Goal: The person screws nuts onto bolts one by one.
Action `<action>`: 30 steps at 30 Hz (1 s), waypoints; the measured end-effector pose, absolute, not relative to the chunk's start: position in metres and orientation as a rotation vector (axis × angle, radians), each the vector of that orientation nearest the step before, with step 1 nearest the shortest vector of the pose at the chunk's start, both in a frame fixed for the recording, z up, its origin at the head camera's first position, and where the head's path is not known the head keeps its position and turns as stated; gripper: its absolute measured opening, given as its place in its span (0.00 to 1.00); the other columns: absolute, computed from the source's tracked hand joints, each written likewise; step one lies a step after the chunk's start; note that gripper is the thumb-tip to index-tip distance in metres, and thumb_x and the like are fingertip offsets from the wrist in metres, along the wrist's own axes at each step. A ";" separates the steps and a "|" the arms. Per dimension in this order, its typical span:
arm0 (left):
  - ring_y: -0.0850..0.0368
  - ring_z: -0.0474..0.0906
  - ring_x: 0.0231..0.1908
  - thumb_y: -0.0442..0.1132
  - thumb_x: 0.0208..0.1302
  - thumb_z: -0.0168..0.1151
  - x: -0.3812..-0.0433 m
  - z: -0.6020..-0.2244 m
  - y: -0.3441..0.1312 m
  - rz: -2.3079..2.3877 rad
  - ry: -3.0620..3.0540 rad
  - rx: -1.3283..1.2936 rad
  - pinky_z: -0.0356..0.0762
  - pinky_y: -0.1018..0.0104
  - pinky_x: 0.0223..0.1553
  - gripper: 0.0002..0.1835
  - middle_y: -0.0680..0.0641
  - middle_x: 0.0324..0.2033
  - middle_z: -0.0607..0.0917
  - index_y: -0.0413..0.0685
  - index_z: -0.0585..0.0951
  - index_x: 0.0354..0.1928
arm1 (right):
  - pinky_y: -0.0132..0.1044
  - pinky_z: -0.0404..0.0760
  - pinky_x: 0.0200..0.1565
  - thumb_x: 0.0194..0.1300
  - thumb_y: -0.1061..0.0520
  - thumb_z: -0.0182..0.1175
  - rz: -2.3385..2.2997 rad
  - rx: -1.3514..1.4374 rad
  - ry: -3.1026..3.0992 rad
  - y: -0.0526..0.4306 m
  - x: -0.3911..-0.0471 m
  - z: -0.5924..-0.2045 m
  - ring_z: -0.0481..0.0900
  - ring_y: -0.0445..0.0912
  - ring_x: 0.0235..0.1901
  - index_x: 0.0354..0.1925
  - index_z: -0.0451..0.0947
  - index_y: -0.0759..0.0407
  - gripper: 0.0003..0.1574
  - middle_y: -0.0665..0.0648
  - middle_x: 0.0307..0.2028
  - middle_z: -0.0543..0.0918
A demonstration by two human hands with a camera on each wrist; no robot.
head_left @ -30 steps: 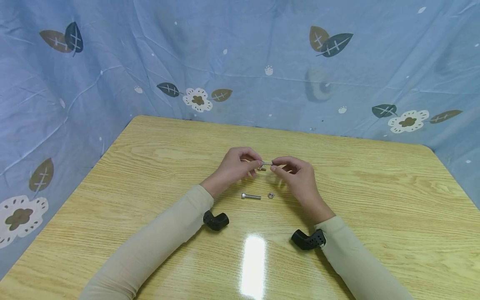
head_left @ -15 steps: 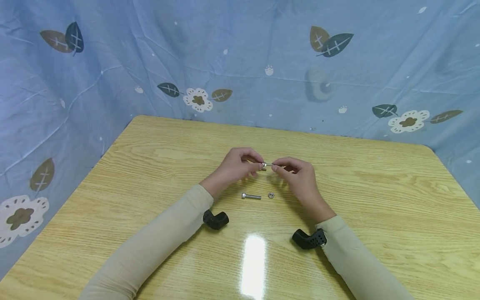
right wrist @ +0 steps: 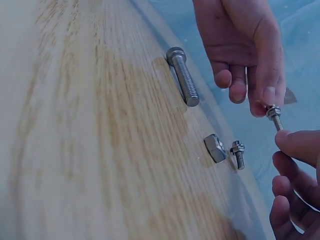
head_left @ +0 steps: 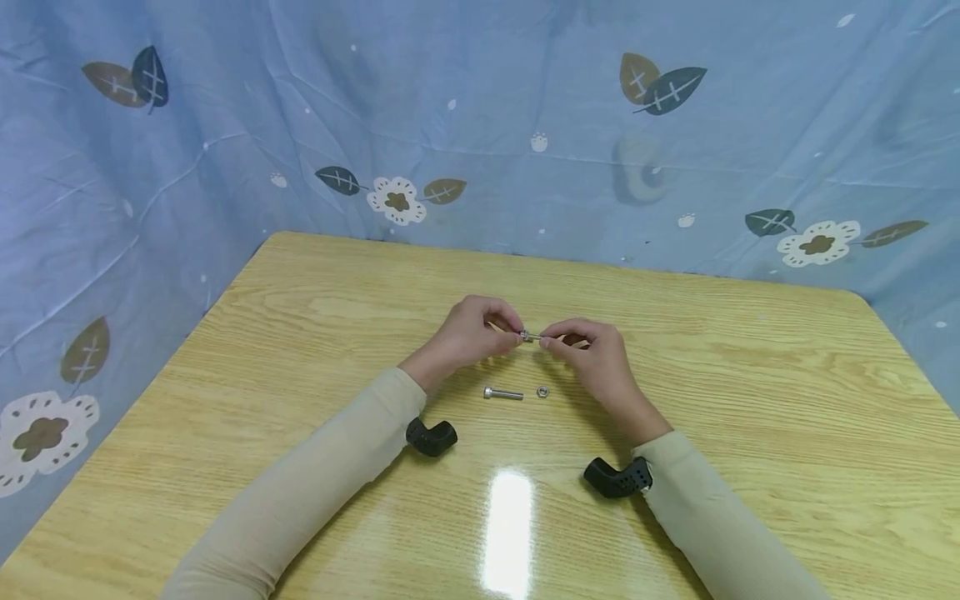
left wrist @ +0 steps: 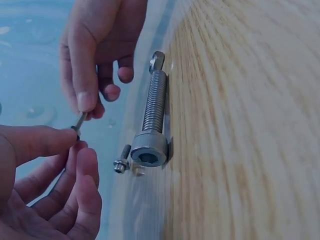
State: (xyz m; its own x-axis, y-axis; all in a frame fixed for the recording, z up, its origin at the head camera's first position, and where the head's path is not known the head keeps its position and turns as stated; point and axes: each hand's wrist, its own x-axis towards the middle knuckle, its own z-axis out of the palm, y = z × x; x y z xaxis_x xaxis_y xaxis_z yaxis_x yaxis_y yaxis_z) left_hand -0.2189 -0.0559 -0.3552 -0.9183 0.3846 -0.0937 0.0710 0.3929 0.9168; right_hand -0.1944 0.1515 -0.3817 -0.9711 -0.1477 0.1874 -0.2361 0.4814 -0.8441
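Observation:
Between the two hands is a small bolt (head_left: 531, 337) with a nut near its head. My left hand (head_left: 478, 331) pinches it at the head end between thumb and fingertips. The thumb and index finger of my right hand (head_left: 592, 354) pinch the shank's other end. Bare thread shows between the hands in the right wrist view. Below them on the table lie a larger socket-head bolt (head_left: 504, 393) and a loose hex nut (head_left: 543, 392). A second small bolt with a nut on it (right wrist: 238, 154) rests beyond these, hidden in the head view.
The wood-grain table (head_left: 337, 283) reaches back to a blue patterned curtain (head_left: 480, 108). Black wrist mounts, one on the left sleeve (head_left: 432, 438) and one on the right (head_left: 618, 479), stick out over the table. A glare patch lies at the front.
Both hands have come slightly down and nearer with the bolt. More of the nut and shank shows between the fingertips, and the small bolt on the table is now covered in the head view.

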 end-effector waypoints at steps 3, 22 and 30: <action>0.49 0.84 0.34 0.37 0.62 0.66 -0.220 -0.357 -0.057 1.507 2.371 0.387 0.82 0.60 0.33 0.02 0.48 0.34 0.84 0.48 0.83 0.36 | 0.33 0.76 0.32 0.63 0.54 0.65 1.463 0.366 -2.654 0.150 -0.196 -0.384 0.79 0.46 0.32 0.39 0.86 0.54 0.07 0.57 0.37 0.86; 0.54 0.80 0.26 0.34 0.60 0.67 -0.226 -0.359 -0.054 1.276 2.474 0.446 0.76 0.68 0.25 0.02 0.47 0.29 0.84 0.45 0.83 0.34 | 0.36 0.76 0.32 0.62 0.58 0.66 1.342 0.386 -2.767 0.145 -0.197 -0.383 0.77 0.47 0.33 0.37 0.86 0.55 0.04 0.56 0.37 0.86; 0.57 0.80 0.26 0.34 0.60 0.68 -0.229 -0.362 -0.055 1.247 2.460 0.429 0.77 0.68 0.26 0.02 0.47 0.27 0.84 0.46 0.83 0.32 | 0.36 0.76 0.34 0.61 0.59 0.67 1.324 0.415 -2.790 0.143 -0.198 -0.382 0.78 0.47 0.33 0.37 0.86 0.57 0.05 0.57 0.39 0.85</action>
State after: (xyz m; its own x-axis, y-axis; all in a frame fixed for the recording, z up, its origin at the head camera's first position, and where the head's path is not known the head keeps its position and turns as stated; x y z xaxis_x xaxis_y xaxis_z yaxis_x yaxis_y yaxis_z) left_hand -0.2287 -0.0548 -0.3620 -0.8935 0.4160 -0.1689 0.1097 0.5670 0.8164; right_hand -0.1979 0.1428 -0.3819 -0.9642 -0.2274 0.1364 -0.2495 0.6036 -0.7572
